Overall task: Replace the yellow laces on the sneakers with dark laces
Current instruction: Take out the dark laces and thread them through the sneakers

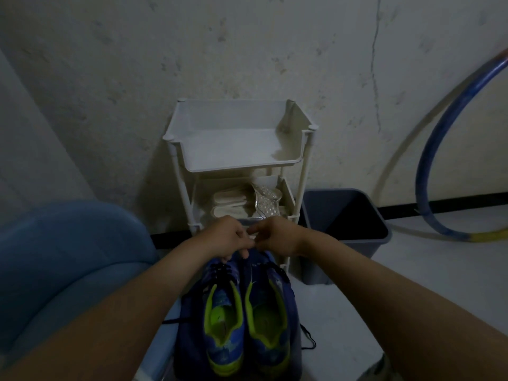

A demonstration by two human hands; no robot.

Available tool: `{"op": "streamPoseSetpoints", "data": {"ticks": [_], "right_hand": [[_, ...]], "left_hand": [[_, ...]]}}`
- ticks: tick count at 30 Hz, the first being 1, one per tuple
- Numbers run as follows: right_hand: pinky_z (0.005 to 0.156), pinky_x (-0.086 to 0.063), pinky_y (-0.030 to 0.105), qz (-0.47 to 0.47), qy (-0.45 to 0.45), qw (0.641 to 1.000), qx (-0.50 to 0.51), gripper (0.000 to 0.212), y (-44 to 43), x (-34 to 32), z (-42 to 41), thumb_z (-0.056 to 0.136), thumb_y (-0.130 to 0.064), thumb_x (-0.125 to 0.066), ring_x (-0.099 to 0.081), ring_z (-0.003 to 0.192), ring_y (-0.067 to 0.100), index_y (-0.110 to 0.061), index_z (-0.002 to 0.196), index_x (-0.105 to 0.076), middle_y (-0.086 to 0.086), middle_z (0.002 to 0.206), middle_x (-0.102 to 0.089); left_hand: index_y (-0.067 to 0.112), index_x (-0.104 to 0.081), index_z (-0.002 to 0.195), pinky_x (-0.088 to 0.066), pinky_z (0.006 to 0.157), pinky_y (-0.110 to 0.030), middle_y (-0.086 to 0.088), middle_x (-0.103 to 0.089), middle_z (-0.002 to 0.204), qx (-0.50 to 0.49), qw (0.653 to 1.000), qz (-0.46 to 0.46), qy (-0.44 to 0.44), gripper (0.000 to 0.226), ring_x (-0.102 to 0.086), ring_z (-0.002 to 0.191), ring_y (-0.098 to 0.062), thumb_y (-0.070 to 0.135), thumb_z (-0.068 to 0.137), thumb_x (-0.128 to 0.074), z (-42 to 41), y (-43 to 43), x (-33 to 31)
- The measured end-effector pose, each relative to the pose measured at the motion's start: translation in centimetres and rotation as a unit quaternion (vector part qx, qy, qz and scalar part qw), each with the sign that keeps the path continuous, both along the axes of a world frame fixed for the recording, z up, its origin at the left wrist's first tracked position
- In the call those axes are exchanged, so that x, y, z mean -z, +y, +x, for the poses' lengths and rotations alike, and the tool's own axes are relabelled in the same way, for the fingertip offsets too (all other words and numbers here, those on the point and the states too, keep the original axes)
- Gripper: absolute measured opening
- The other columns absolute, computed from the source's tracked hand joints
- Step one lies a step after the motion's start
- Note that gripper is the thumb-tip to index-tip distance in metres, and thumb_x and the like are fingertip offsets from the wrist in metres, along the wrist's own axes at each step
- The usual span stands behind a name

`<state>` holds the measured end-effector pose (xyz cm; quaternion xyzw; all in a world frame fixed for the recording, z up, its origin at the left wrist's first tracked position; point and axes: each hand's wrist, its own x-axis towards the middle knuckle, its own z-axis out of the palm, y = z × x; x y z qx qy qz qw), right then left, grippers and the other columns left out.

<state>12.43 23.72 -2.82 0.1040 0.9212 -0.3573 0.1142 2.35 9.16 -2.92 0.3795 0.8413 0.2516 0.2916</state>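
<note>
Just in front of the white rack (pixel 239 149), the sneakers (pixel 239 312) sat side by side, heels toward me, likely so the left hand (pixel 225 237) and right hand (pixel 277 235) could meet over the toes, fingers curled, pinching something I couldn't make out, just above the dark lace (pixel 220 270) threaded through one shoe.

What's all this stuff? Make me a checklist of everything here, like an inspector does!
surface: pale floor; what lies under the sneakers is unclear.
job's things: two blue sneakers side by side; dark laces threaded near the toes; no yellow laces seen.
clutter: grey bin; sandals on the rack.
hands: left hand and right hand meet, fingers curled, above the toes; grip unclear.
cables: nothing seen.
surroundings: cracked wall, hoop, blue seat.
</note>
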Motion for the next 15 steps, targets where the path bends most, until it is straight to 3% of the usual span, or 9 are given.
{"op": "streamPoseSetpoints", "data": {"ticks": [2, 4, 7, 11, 15], "right_hand": [[0.089, -0.052, 0.028, -0.005, 0.025, 1.000, 0.018, 0.027, 0.4, 0.4, -0.2, 0.088, -0.016, -0.069, -0.066, 0.091, 0.010, -0.021, 0.115, -0.071, -0.005, 0.094, -0.071], [0.086, -0.052, 0.024, -0.016, 0.031, 0.998, 0.049, 0.016, 1.1, 0.8, -0.1, 0.085, -0.014, -0.072, -0.066, 0.088, 0.009, -0.020, 0.100, -0.075, -0.008, 0.086, -0.070], [0.082, -0.053, 0.022, 0.012, 0.011, 0.998, 0.052, 0.018, 1.5, 1.2, -0.2, 0.086, -0.015, -0.070, -0.066, 0.092, 0.012, -0.022, 0.102, -0.074, -0.003, 0.096, -0.070], [0.086, -0.054, 0.025, 0.037, -0.007, 0.999, 0.035, 0.024, 1.1, 1.9, -0.3, 0.087, -0.018, -0.067, -0.064, 0.093, 0.008, -0.026, 0.109, -0.073, -0.004, 0.104, -0.069], [0.074, -0.051, 0.017, -0.051, 0.029, 0.997, 0.054, 0.017, 0.6, 2.6, -0.5, 0.086, -0.018, -0.070, -0.065, 0.082, 0.003, -0.021, 0.102, -0.074, -0.006, 0.093, -0.071]], "left_hand": [[0.013, -0.072, 0.076, -0.044, 0.042, -0.020, 0.002, -0.074, 0.071, -0.021, 1.000, 0.015, 0.005, 0.023, -0.051, 0.038, -0.004, 0.031, 0.090, -0.068, -0.4, 0.1, -0.1], [0.015, -0.071, 0.077, -0.046, 0.046, -0.021, 0.004, -0.074, 0.072, -0.027, 1.000, 0.007, -0.014, 0.022, -0.054, 0.043, -0.004, 0.031, 0.091, -0.067, -1.0, 0.1, -0.1], [0.017, -0.069, 0.087, -0.054, 0.056, -0.024, 0.004, -0.075, 0.079, -0.006, 0.997, -0.018, -0.072, 0.013, -0.061, 0.058, -0.009, 0.023, 0.096, -0.060, -1.5, 0.0, 0.5], [0.011, -0.067, 0.093, -0.051, 0.052, -0.022, -0.001, -0.075, 0.083, -0.025, 0.996, -0.016, -0.089, 0.011, -0.067, 0.057, -0.012, 0.020, 0.095, -0.061, -1.1, 0.3, 1.0], [0.007, -0.067, 0.087, -0.048, 0.050, -0.024, -0.002, -0.073, 0.073, -0.067, 0.993, -0.007, -0.097, 0.021, -0.066, 0.052, -0.015, 0.027, 0.092, -0.066, -0.7, 0.8, 1.1]]}}
